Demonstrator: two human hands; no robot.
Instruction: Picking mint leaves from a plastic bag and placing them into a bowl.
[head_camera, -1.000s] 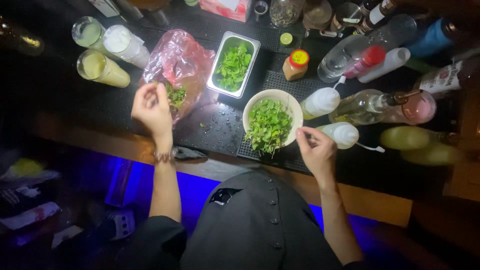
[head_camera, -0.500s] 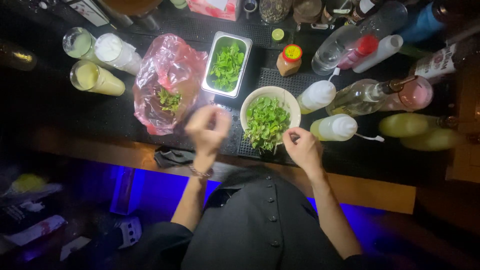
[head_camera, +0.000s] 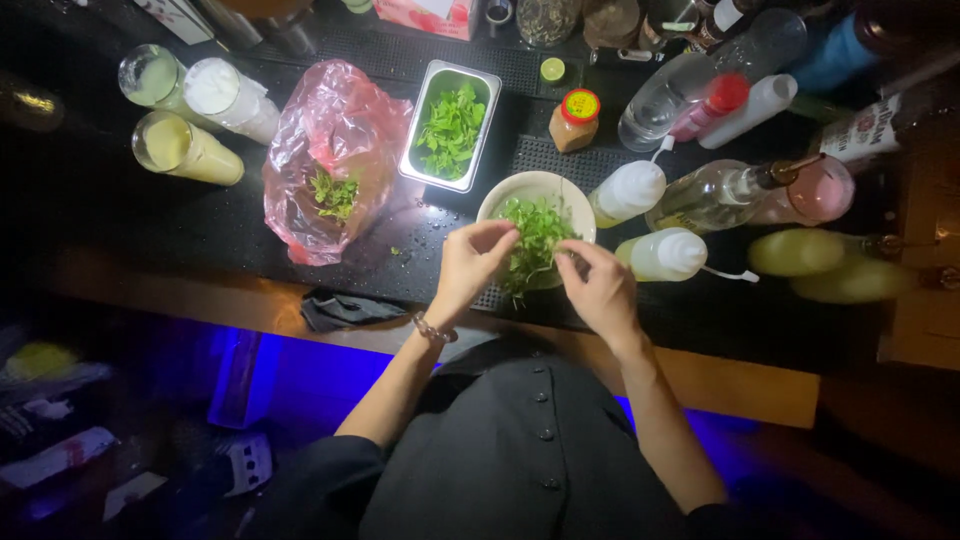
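Both hands work over the white bowl (head_camera: 535, 190) of green herbs (head_camera: 530, 240), which sits at the counter's near edge. The left hand (head_camera: 468, 265), at the bowl's 8 o'clock, has its fingertips pinched together on a sprig. The right hand (head_camera: 600, 290), at 4 o'clock, pinches the same bunch, fingers closed on the stems. To pick well, one hand should steady the stem while the other plucks gently. The steel tray (head_camera: 432, 90) of leaves lies at 11 o'clock, the pink bag (head_camera: 335, 130) at 9 o'clock.
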